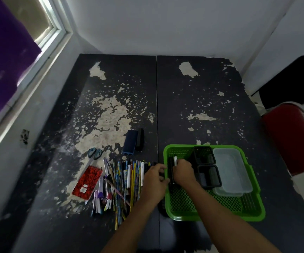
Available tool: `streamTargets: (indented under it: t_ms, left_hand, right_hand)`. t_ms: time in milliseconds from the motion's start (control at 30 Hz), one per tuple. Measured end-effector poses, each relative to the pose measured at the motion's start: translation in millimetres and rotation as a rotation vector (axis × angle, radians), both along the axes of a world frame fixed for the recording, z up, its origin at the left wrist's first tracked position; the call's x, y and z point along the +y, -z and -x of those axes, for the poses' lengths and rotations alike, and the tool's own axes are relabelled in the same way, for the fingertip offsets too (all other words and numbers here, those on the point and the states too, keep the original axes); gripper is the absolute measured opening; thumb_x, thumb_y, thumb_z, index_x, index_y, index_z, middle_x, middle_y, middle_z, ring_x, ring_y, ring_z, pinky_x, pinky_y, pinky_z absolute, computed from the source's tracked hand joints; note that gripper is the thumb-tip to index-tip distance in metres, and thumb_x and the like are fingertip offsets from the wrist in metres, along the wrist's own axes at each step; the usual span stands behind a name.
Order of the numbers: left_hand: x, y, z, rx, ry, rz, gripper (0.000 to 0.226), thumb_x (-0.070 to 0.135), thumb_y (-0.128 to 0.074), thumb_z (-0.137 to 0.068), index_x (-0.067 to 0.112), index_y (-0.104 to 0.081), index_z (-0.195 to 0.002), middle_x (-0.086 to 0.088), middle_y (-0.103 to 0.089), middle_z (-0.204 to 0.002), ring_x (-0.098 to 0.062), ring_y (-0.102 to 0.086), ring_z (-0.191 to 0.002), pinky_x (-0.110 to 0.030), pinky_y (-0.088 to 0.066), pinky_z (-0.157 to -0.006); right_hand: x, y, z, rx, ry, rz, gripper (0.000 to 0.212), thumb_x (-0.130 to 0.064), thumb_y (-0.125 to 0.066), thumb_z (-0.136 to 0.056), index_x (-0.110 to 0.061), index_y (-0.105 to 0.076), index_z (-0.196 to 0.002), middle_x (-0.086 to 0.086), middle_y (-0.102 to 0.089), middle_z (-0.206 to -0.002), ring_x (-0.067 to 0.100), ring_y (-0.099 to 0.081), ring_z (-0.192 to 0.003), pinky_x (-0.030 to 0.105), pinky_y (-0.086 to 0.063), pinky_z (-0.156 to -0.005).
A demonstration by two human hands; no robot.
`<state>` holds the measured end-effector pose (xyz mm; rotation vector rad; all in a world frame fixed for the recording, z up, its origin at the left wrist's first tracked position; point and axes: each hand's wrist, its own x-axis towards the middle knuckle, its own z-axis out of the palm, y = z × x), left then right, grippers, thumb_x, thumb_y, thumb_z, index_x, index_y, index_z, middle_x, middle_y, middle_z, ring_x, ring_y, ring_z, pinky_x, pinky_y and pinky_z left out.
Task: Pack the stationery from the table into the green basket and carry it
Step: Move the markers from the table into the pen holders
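Near the table's [202, 110] front edge I see the green basket [220, 214], with two black mesh pots [205, 156] and clear plastic tubs [233, 170] inside it. My right hand [183, 173] sits in the basket's left part, fingers curled round a white-capped marker [175, 161] beside dark pens lying there. My left hand [155, 177] rests just outside the rim, fingers bent on something dark; I cannot tell what. Left of it lie a spread of pencils and pens [127, 179], a red notebook [86, 181], scissors [95, 154] and a blue board eraser [130, 141].
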<state>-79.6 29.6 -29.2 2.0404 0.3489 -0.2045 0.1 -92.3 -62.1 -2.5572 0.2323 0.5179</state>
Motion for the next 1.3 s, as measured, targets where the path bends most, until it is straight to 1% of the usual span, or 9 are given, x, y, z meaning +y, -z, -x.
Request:
streamTargets:
  t_ms: [100, 200, 367, 533, 633, 767, 833, 1067, 1300]
  left_hand:
    - [1.0, -2.0, 1.9, -0.03, 0.01, -0.041, 0.034, 0.015, -0.072, -0.092, 0.023, -0.062, -0.124, 0.004, -0.06, -0.114, -0.009, -0.062, -0.093, -0.02, -0.053, -0.075]
    - [14.6, 8.1, 7.5, -0.052, -0.097, -0.165, 0.015, 0.021, -0.059, -0.1, 0.018, -0.064, -0.113, 0.0, -0.065, -0.102, -0.01, -0.061, -0.086, -0.031, -0.056, -0.076]
    - [41.9, 28.8, 12.1, 0.044, -0.113, -0.36, 0.022, 0.009, -0.06, -0.093, 0.008, -0.06, -0.115, -0.007, -0.058, -0.109, -0.024, -0.062, -0.091, -0.031, -0.048, -0.073]
    - [54.4, 33.7, 8.8, 0.078, -0.129, -0.345, 0.016, 0.005, -0.063, -0.088, 0.016, -0.052, -0.092, -0.001, -0.057, -0.079, -0.013, -0.057, -0.064, -0.023, -0.035, -0.049]
    - [60.5, 31.0, 9.1, 0.082, -0.156, -0.307, 0.013, 0.008, -0.066, -0.089, 0.012, -0.054, -0.092, 0.001, -0.056, -0.07, -0.007, -0.052, -0.055, -0.02, -0.03, -0.046]
    - [53.9, 11.8, 1.0, 0.002, -0.192, -0.162, 0.023, 0.01, -0.071, -0.089, 0.015, -0.062, -0.11, 0.007, -0.064, -0.081, -0.002, -0.061, -0.063, -0.009, -0.039, -0.05]
    - [41.5, -4.0, -4.2, -0.028, -0.195, -0.047, 0.023, 0.01, -0.073, -0.088, 0.019, -0.063, -0.107, 0.008, -0.066, -0.085, -0.003, -0.065, -0.067, -0.014, -0.047, -0.054]
    - [-7.6, -29.1, -7.9, -0.047, -0.081, 0.167, 0.018, 0.016, -0.07, -0.093, 0.025, -0.064, -0.108, 0.007, -0.066, -0.087, -0.005, -0.067, -0.067, -0.016, -0.051, -0.055]
    - [-12.4, -4.4, -0.8, -0.156, 0.0, -0.132, 0.041, 0.023, -0.071, -0.091, 0.025, -0.06, -0.131, 0.007, -0.051, -0.117, -0.006, -0.055, -0.102, -0.01, -0.042, -0.084]
  right_hand:
    - [1.1, 8.0, -2.8, 0.021, -0.002, -0.012, 0.021, -0.017, -0.056, -0.098, 0.001, -0.066, -0.102, 0.02, -0.065, -0.106, 0.037, -0.066, -0.091, 0.03, -0.042, -0.065]
    - [-0.7, 11.4, -3.0, 0.02, 0.005, -0.066, 0.023, -0.019, -0.056, -0.099, 0.002, -0.066, -0.093, 0.02, -0.066, -0.097, 0.035, -0.067, -0.083, 0.029, -0.042, -0.062]
    - [-7.2, 9.8, -1.4, -0.009, -0.031, -0.123, 0.021, -0.018, -0.055, -0.098, -0.003, -0.065, -0.089, 0.015, -0.065, -0.086, 0.03, -0.064, -0.072, 0.03, -0.045, -0.059]
    - [-11.4, 2.7, 7.0, -0.005, -0.066, -0.16, 0.017, -0.016, -0.057, -0.097, -0.002, -0.062, -0.089, 0.017, -0.062, -0.087, 0.028, -0.061, -0.068, 0.028, -0.041, -0.057]
    - [-10.2, -2.5, 12.8, -0.027, -0.08, -0.175, 0.016, -0.019, -0.058, -0.096, -0.004, -0.063, -0.096, 0.017, -0.061, -0.09, 0.025, -0.056, -0.069, 0.026, -0.038, -0.059]
    - [-4.9, -19.0, 23.2, -0.164, -0.052, -0.234, 0.027, -0.021, -0.058, -0.098, -0.007, -0.068, -0.118, 0.012, -0.066, -0.109, 0.025, -0.065, -0.094, 0.032, -0.052, -0.078]
    - [-0.1, -34.3, 29.0, -0.227, -0.023, -0.301, 0.028, -0.022, -0.057, -0.1, -0.009, -0.068, -0.121, 0.006, -0.069, -0.11, 0.019, -0.065, -0.098, 0.03, -0.052, -0.086]
    - [-2.4, -61.6, 25.2, -0.202, 0.054, -0.515, 0.013, -0.029, -0.065, -0.095, -0.021, -0.075, -0.098, -0.008, -0.072, -0.083, 0.002, -0.066, -0.078, 0.025, -0.054, -0.07]
    - [-25.2, -62.8, 12.0, -0.249, 0.002, -0.268, 0.015, -0.023, -0.064, -0.096, -0.011, -0.07, -0.102, 0.002, -0.071, -0.082, 0.015, -0.066, -0.071, 0.041, -0.058, -0.068]
